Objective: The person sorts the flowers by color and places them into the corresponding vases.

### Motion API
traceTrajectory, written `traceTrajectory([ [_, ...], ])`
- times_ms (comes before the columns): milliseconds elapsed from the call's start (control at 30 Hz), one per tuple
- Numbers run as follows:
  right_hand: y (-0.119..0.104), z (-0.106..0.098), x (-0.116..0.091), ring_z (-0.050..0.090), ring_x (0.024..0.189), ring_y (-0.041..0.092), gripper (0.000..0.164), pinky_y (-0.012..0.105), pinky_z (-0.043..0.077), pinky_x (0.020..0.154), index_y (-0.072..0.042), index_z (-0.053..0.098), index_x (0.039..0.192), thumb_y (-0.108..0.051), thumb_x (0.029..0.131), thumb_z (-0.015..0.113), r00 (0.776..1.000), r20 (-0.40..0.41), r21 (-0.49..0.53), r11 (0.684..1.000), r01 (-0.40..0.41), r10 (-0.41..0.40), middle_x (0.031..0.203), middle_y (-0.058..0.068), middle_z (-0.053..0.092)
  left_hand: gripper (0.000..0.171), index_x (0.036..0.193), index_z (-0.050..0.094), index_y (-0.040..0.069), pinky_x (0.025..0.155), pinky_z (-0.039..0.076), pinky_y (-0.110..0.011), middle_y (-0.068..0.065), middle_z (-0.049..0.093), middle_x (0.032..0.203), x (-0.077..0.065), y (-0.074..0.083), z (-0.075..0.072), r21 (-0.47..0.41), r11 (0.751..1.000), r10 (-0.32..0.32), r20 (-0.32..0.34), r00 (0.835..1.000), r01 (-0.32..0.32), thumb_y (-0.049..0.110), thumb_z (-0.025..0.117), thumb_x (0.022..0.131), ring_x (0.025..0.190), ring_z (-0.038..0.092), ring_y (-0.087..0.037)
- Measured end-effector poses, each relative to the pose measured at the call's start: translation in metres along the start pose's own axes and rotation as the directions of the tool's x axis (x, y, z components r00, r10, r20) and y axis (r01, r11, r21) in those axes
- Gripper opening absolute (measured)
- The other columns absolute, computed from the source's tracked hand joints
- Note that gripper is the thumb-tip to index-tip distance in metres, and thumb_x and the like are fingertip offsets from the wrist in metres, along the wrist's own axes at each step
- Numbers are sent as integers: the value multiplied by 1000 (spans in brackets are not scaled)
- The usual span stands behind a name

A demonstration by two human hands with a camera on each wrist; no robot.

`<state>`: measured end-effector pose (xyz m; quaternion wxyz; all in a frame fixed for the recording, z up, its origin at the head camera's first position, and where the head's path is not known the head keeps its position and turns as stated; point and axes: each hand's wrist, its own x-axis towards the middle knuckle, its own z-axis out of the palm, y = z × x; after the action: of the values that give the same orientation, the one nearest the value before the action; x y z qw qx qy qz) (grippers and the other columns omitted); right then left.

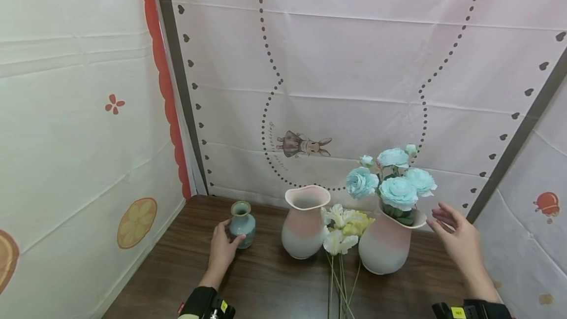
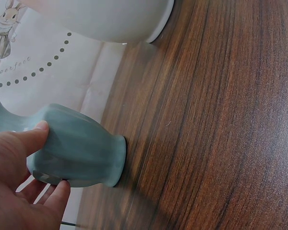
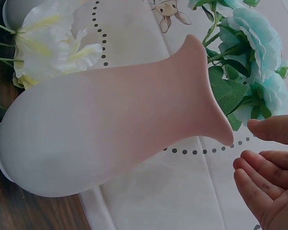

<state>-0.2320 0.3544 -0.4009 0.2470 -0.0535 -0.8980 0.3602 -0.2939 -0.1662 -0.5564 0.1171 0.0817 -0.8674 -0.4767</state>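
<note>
My left hand (image 1: 223,250) holds a small blue-green vase (image 1: 242,225) at the left of the table, thumb on one side and fingers on the other. In the left wrist view the base of this vase (image 2: 81,143) stands on the wood. My right hand (image 1: 458,238) is beside the rim of a larger pink-and-white vase (image 1: 384,245), fingers loosely bent and nothing in them. Light blue flowers (image 1: 398,192) stand in that vase, their lower stems hidden inside. In the right wrist view the thumb and fingertips are just off the flared rim of the pink-and-white vase (image 3: 110,124).
A second pink-and-white vase (image 1: 305,225) stands in the middle of the brown wooden table (image 1: 266,279). White and yellow flowers (image 1: 343,230) lie between the two large vases, long stems toward the front. Printed cloth walls (image 1: 354,63) enclose the back and sides.
</note>
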Motion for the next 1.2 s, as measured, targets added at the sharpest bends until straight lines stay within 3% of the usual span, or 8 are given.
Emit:
traceTrajectory([
  [133, 4, 0, -3, 34, 87, -33, 54, -11, 37, 71, 9, 49, 138, -14, 94, 69, 1000, -9, 35, 999, 30, -29, 124, 32, 63, 66, 145, 34, -7, 103, 52, -54, -31, 39, 143, 0, 0, 0, 0, 1000, 2, -2, 1000, -2, 14, 70, 93, 133, 45, -48],
  [433, 8, 1, -12, 39, 86, -34, 50, -10, 38, 73, 11, 52, 135, -11, 93, 69, 997, -58, 73, 996, 52, -48, 120, 33, 64, 65, 145, 35, -6, 103, 52, -54, -31, 39, 143, -1, 1, 0, 0, 1000, -10, -6, 1000, 10, 13, 70, 94, 133, 45, -49],
  [500, 7, 1, -14, 41, 86, -33, 49, -10, 39, 74, 10, 53, 134, -11, 93, 70, 996, -73, 87, 995, 50, -44, 112, 16, 71, 65, 145, 35, -6, 103, 52, -54, -31, 39, 143, -1, 2, 0, 2, 1000, -12, -6, 1000, 12, 13, 70, 94, 133, 45, -48],
  [567, 6, 1, -16, 44, 86, -32, 48, -9, 41, 74, 10, 54, 132, -7, 91, 71, 995, -92, 115, 992, 59, -48, 103, -10, 70, 65, 145, 34, -7, 104, 52, -54, -31, 39, 143, -1, 2, 0, 3, 1000, -12, -5, 1000, 12, 13, 70, 94, 133, 45, -48],
  [633, 4, 0, -18, 48, 86, -31, 46, -8, 43, 76, 10, 56, 130, -3, 89, 72, 992, -114, 147, 987, 71, -54, 96, -33, 59, 65, 145, 34, -6, 104, 52, -54, -31, 39, 144, -1, 1, 0, 2, 1000, -14, -5, 1000, 14, 14, 70, 94, 134, 44, -48],
  [700, 3, 1, -20, 50, 85, -30, 45, -7, 44, 76, 11, 57, 128, 0, 87, 73, 990, -128, 173, 982, 79, -57, 92, -44, 50, 65, 145, 34, -6, 104, 52, -54, -30, 39, 144, -1, 1, 0, 3, 1000, -17, -6, 1000, 17, 14, 70, 94, 133, 44, -48],
  [1200, -12, 6, -35, 58, 76, -25, 25, -4, 48, 71, 5, 69, 112, -1, 88, 73, 983, -183, 210, 976, 56, -17, 84, -43, 57, 66, 146, 34, -5, 104, 52, -53, -29, 39, 144, 0, 2, 1, -2, 999, -35, -4, 999, 35, 15, 70, 94, 134, 44, -48],
])
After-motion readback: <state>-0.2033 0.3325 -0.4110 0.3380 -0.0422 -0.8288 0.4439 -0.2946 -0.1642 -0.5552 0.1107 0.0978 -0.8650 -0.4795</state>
